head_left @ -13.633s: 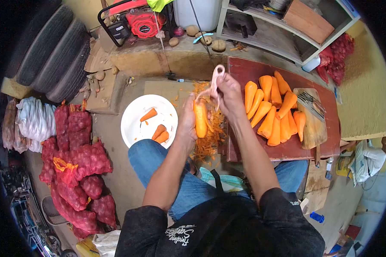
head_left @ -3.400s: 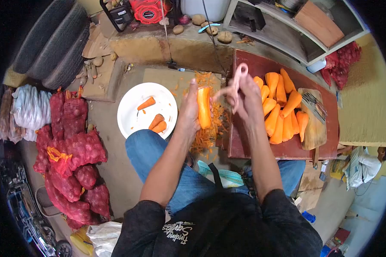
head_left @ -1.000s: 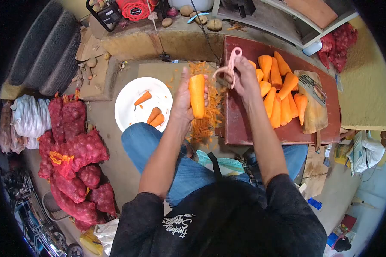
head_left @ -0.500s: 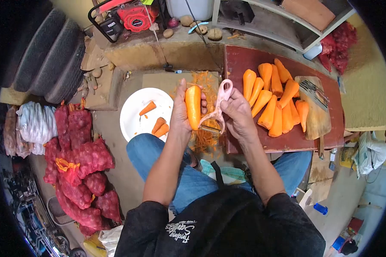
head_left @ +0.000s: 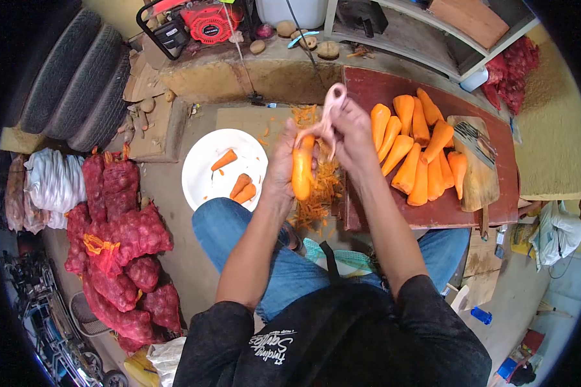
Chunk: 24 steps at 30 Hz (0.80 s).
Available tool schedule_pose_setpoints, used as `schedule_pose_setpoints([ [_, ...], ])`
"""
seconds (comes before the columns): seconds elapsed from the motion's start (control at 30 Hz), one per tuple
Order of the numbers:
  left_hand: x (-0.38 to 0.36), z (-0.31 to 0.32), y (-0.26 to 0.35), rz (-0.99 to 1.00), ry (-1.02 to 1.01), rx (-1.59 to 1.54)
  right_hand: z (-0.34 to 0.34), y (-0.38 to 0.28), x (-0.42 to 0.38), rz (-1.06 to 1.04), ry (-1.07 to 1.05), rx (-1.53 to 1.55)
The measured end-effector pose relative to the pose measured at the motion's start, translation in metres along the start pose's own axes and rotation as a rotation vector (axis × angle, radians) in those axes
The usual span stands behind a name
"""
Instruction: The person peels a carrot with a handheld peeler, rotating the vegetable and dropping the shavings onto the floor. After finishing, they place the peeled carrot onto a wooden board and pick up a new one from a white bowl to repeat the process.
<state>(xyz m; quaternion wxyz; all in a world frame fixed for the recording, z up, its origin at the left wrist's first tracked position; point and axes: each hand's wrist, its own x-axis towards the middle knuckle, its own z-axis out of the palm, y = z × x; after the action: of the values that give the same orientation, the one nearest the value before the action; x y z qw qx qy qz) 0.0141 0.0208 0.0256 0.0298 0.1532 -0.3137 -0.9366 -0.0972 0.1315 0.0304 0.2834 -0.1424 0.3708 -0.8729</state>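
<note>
An orange carrot (head_left: pixel 301 173) is held upright in my left hand (head_left: pixel 280 169), whose fingers wrap round it. My right hand (head_left: pixel 355 134) grips a pink peeler (head_left: pixel 330 116), its head lying against the upper end of the carrot. Beneath both hands, orange peelings (head_left: pixel 323 192) are scattered on the floor. On the red table (head_left: pixel 368 209) to the right lies a pile of peeled carrots (head_left: pixel 420 171), beside a wooden board (head_left: pixel 481 187) with metal utensils on it. A white basin (head_left: pixel 200 155) at the left holds several carrot pieces (head_left: pixel 242 185).
Red net sacks (head_left: pixel 119 238) lie on the floor at the left, below stacked tyres (head_left: pixel 81 84). A red machine (head_left: pixel 208 29) and a grey shelf (head_left: pixel 419 39) stand along the far side. A low concrete ledge (head_left: pixel 219 77) runs before them.
The peeler has moved up and slightly left, from the carrot's lower end to its upper end. My right hand has risen with it, and my left hand has turned the carrot a little.
</note>
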Motion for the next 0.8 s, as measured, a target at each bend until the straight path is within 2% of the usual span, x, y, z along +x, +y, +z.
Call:
schedule_pose_setpoints([
  [0.1,-0.005,0.008,-0.007,-0.045,0.072,0.051,-0.016,-0.006,0.04,-0.174,0.133,-0.133],
  [0.13,-0.004,0.005,-0.006,-0.079,0.038,-0.016,-0.021,-0.008,0.046,-0.163,0.17,-0.113],
  [0.23,0.004,-0.005,0.002,-0.025,0.025,-0.201,-0.024,-0.019,0.031,-0.117,0.164,-0.105],
  [0.27,0.008,-0.008,0.004,0.008,0.065,-0.27,-0.024,-0.023,0.016,-0.045,0.121,-0.104],
  [0.4,0.019,-0.022,0.002,0.084,0.327,-0.116,-0.001,-0.024,-0.044,0.057,-0.017,-0.002],
  [0.43,0.016,-0.016,-0.002,0.097,0.337,-0.032,0.005,-0.023,-0.054,0.081,-0.042,0.004],
  [0.5,0.011,-0.003,-0.004,0.137,0.342,0.135,-0.002,-0.012,-0.058,0.123,-0.083,-0.088],
  [0.57,0.008,-0.001,-0.003,0.09,0.29,0.083,-0.036,0.008,-0.048,0.03,0.031,-0.153],
  [0.63,0.013,-0.013,-0.003,0.051,0.264,0.066,-0.035,-0.012,-0.051,0.032,0.07,0.103],
  [0.67,0.015,-0.018,-0.003,0.104,0.273,0.077,-0.027,-0.019,-0.054,0.004,0.175,0.089],
  [0.73,0.018,-0.021,-0.001,0.207,0.287,0.099,-0.028,-0.027,-0.063,0.073,0.136,0.039],
  [0.8,0.019,-0.028,0.007,0.061,0.203,-0.07,-0.038,-0.029,-0.079,0.146,0.062,0.028],
])
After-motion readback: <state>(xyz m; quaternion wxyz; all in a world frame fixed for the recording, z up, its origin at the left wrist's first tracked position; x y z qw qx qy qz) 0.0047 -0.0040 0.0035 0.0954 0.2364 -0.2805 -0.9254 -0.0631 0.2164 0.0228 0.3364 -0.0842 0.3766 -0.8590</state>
